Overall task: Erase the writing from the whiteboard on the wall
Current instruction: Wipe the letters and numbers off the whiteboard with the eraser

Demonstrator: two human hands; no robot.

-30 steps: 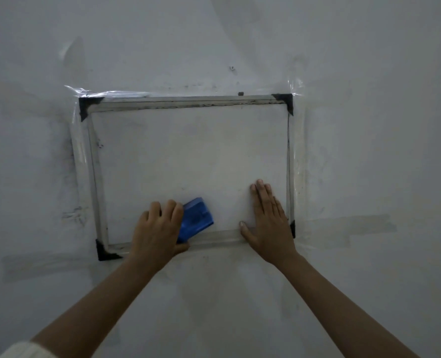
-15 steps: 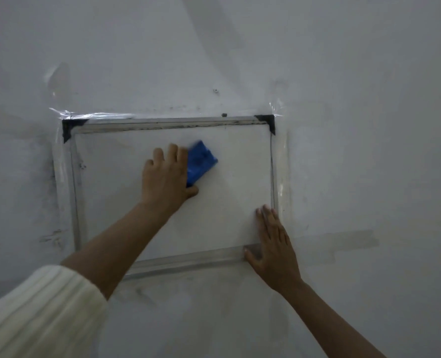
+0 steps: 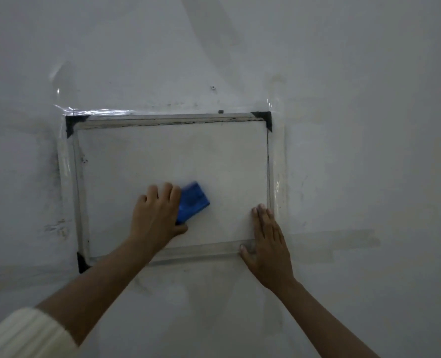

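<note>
A small whiteboard (image 3: 167, 156) with a metal frame and black corners is taped to the wall. Its surface looks blank apart from faint smudges and a small dark mark near the left edge. My left hand (image 3: 157, 218) grips a blue eraser (image 3: 192, 201) and presses it against the lower middle of the board. My right hand (image 3: 268, 244) lies flat with fingers together on the board's lower right corner, covering that corner of the frame.
Clear tape (image 3: 278, 177) runs along the frame's edges onto the grey-white wall (image 3: 356, 125). A strip of old tape (image 3: 343, 239) crosses the wall to the right. A small nail or screw (image 3: 213, 88) sits above the board.
My left hand swept the eraser from the bottom edge up to the top of the board, then back down to the lower middle. My right hand stayed on the lower right corner.
</note>
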